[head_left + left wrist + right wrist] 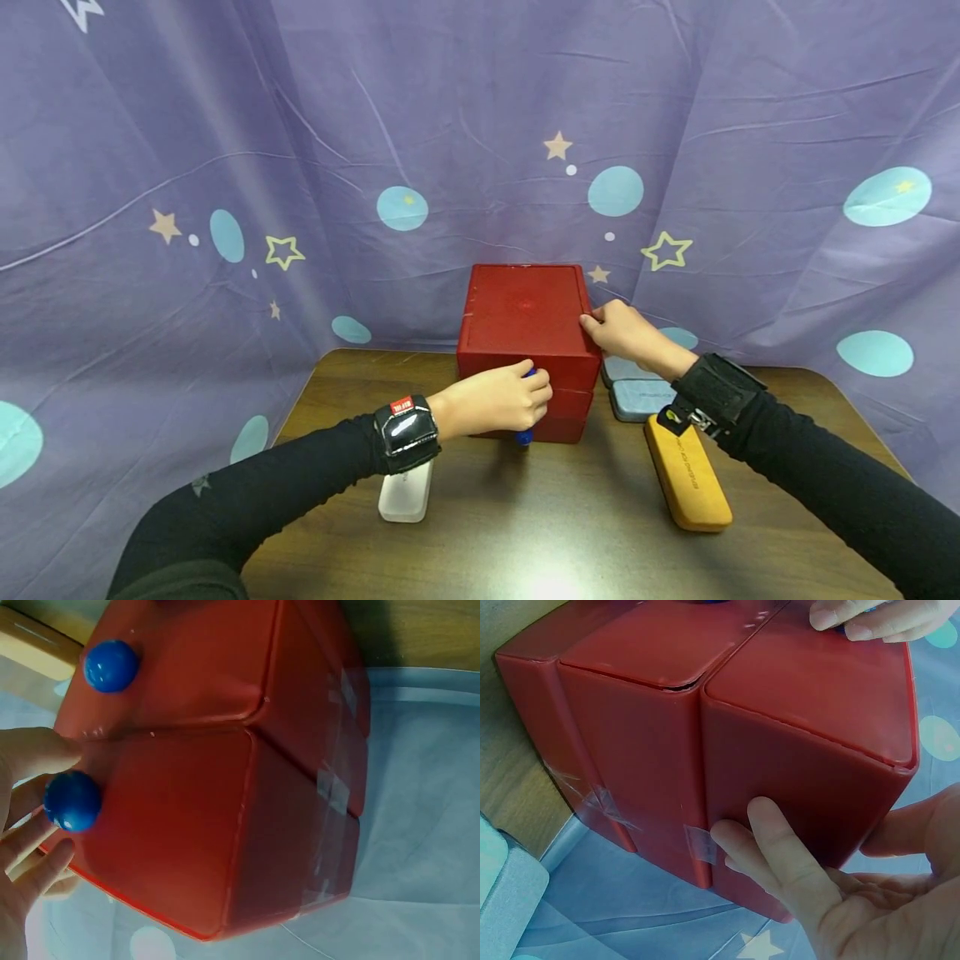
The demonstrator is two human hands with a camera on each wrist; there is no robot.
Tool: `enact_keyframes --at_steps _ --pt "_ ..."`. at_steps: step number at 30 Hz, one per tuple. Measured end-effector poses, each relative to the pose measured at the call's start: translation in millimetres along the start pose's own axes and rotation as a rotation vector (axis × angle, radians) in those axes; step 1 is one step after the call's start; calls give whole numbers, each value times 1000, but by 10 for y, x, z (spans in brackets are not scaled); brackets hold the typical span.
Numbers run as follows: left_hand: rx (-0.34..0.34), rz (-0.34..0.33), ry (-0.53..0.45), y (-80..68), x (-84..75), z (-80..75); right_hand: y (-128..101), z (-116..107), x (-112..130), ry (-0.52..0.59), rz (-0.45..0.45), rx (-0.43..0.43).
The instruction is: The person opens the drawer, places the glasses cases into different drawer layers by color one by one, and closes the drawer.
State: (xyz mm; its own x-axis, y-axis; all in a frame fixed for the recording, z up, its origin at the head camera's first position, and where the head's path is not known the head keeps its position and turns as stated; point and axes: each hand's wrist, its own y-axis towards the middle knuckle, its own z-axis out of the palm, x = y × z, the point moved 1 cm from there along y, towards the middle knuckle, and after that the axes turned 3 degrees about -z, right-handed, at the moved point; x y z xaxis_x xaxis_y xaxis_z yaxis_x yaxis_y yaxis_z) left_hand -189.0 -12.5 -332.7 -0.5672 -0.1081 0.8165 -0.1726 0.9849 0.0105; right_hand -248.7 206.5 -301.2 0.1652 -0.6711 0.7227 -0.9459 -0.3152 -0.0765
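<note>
A red drawer box [527, 312] stands on the table, with blue knobs on its front and clear tape along its sides. My left hand [498, 402] is at the front, its thumb and fingers around the upper blue knob [73, 800]. Another blue knob [111, 666] sticks out of the drawer front below. Along the box's top right edge, my right hand [630, 335] steadies it: the thumb lies over the top, and fairly straight fingers [780, 840] press the side. A narrow dark gap shows at the edge of the middle drawer in the right wrist view.
A white case [406, 495] lies left of the box, under the left wrist. To the right are a yellow case [688, 475], a blue case [640, 400] and a greyish case behind it. A purple patterned curtain [480, 108] hangs behind the wooden table [480, 533].
</note>
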Motion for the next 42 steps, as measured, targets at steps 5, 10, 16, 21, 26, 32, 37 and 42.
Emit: enact_keyframes --at_steps 5,10,16,21,26,32,37,42 --pt "-58 18 33 2 -159 5 -14 -4 0 -3 2 -8" --pt "-61 70 29 -11 -365 58 -15 -4 -5 -11 4 -5" --pt "-3 103 40 -36 -522 189 -15 -2 -14 -7 8 4" --pt "43 108 61 -28 -521 249 -20 -1 -13 -15 10 5" --pt "59 99 90 -14 -487 291 -36 -4 6 -4 9 2" --pt "37 98 107 -12 -462 357 -35 -5 21 -24 12 -11" --pt "16 103 89 -11 -444 391 -26 3 22 -39 15 -24" --pt "-4 110 64 -10 -443 418 -12 15 18 -54 5 -32"
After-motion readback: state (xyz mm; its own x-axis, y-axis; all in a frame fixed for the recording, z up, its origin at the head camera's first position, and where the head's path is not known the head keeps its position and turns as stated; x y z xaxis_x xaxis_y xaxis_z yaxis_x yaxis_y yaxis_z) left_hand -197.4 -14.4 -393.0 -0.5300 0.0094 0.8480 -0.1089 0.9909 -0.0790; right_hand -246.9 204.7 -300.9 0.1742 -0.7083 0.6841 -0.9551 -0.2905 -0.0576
